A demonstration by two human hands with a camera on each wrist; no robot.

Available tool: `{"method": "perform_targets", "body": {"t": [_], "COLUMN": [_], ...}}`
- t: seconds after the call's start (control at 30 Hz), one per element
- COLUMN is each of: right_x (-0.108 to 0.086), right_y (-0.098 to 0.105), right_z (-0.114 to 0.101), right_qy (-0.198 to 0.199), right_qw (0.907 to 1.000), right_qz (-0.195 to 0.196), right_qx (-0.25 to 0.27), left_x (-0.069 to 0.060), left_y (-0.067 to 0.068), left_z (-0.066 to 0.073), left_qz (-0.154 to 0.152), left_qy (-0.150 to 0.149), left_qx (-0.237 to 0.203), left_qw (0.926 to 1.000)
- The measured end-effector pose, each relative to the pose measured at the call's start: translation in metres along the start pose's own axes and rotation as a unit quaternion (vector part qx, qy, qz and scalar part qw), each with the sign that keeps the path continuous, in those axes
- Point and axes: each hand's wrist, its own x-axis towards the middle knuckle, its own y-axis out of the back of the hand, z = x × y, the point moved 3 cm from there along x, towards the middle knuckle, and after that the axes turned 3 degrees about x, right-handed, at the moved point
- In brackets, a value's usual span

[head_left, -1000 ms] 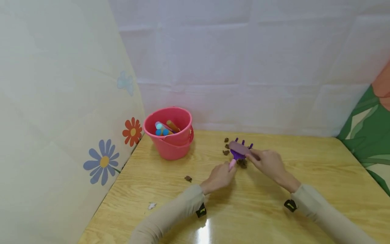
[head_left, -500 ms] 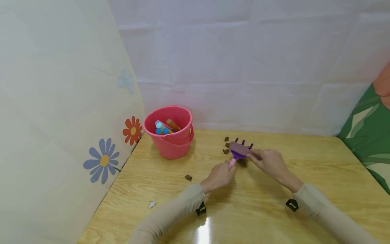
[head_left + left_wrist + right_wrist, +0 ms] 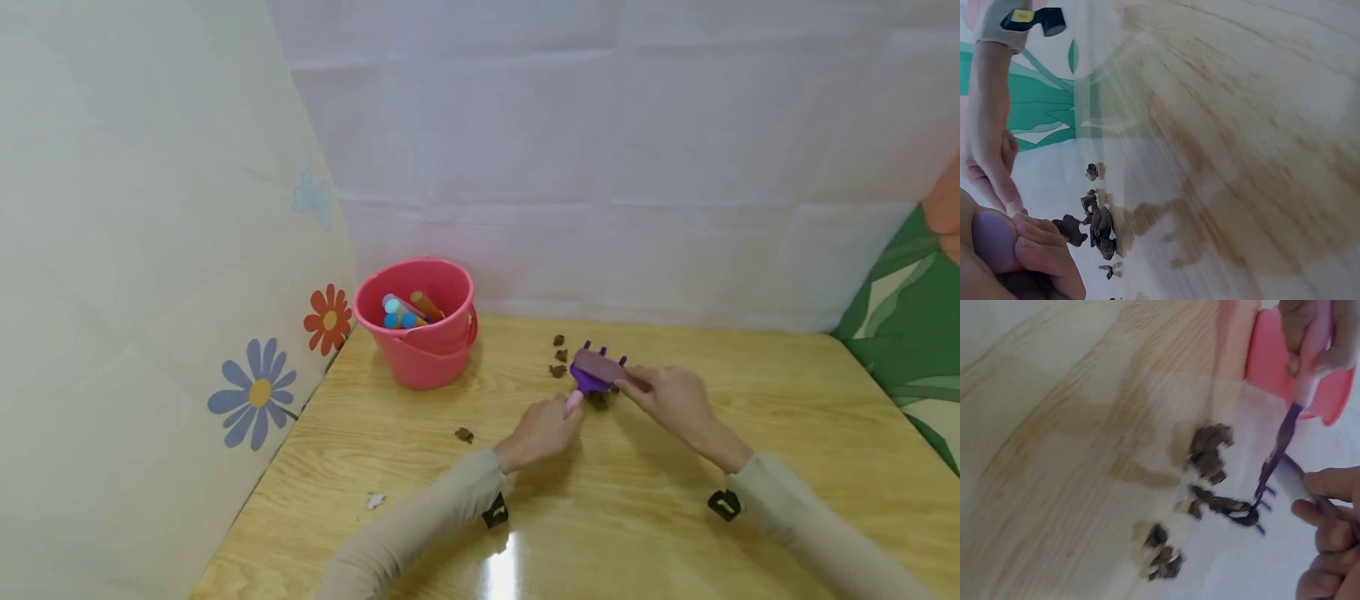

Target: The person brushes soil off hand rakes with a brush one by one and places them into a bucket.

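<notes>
In the head view my left hand grips the pink handle of a small toy rake with a purple head. Its tines point away over the table. My right hand pinches a flat, mauve, blade-like tool, which lies across the rake head. A dark brown lump appears at the tines in the right wrist view; whether it sticks to them is unclear. More brown lumps sit on the table below. In the left wrist view, the rake's handle end shows inside my curled left fingers.
A pink bucket holding several rod-shaped items stands at the back left. Small brown bits lie left of the rake. One brown bit and a white scrap lie nearer on the wooden table.
The mauve tool and the rake head have shifted slightly to the right. My right hand has moved a little right; both hands keep their hold.
</notes>
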Motion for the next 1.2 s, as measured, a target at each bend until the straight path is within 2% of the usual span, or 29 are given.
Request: {"method": "perform_targets", "body": {"t": [0.07, 0.17, 0.23, 0.33, 0.4, 0.5, 0.63, 0.83, 1.07, 1.2], "right_x": [-0.001, -0.004, -0.005, -0.005, -0.004, -0.002, -0.002, -0.004, -0.008, -0.011], "right_y": [-0.001, 0.000, 0.001, -0.001, -0.003, -0.006, -0.005, 0.004, 0.011, 0.014], "right_z": [0.003, 0.008, 0.007, 0.004, 0.002, 0.003, 0.006, 0.003, -0.003, -0.002], "right_qy": [-0.005, 0.017, 0.032, 0.047, 0.035, 0.010, 0.005, 0.025, 0.032, 0.021], "right_qw": [0.9998, 0.9980, 0.9969, 0.9978, 0.9991, 0.9994, 0.9971, 0.9933, 0.9929, 0.9944], "right_qz": [-0.011, 0.036, 0.056, 0.043, 0.022, 0.015, 0.051, 0.103, 0.108, 0.099], "right_qx": [-0.019, -0.049, -0.045, -0.018, -0.005, -0.030, -0.056, -0.046, -0.037, -0.032], "left_x": [0.000, 0.000, 0.000, -0.001, 0.000, 0.000, 0.001, 0.003, 0.003, 0.003], "left_y": [-0.001, -0.002, -0.001, 0.002, 0.002, 0.001, 0.000, 0.003, 0.001, 0.001], "left_z": [-0.001, -0.001, -0.001, 0.000, 0.000, 0.001, 0.002, 0.001, -0.004, -0.005], "left_qz": [-0.004, -0.007, -0.009, -0.006, -0.006, -0.011, -0.009, 0.001, 0.007, 0.017], "left_qy": [-0.002, -0.004, -0.002, 0.005, 0.006, 0.000, -0.005, 0.001, -0.002, -0.006], "left_qx": [0.001, 0.000, -0.004, -0.003, 0.000, 0.004, -0.007, -0.033, 0.016, 0.019], "left_qw": [1.0000, 1.0000, 1.0000, 1.0000, 1.0000, 0.9999, 0.9999, 0.9995, 0.9998, 0.9997]}}
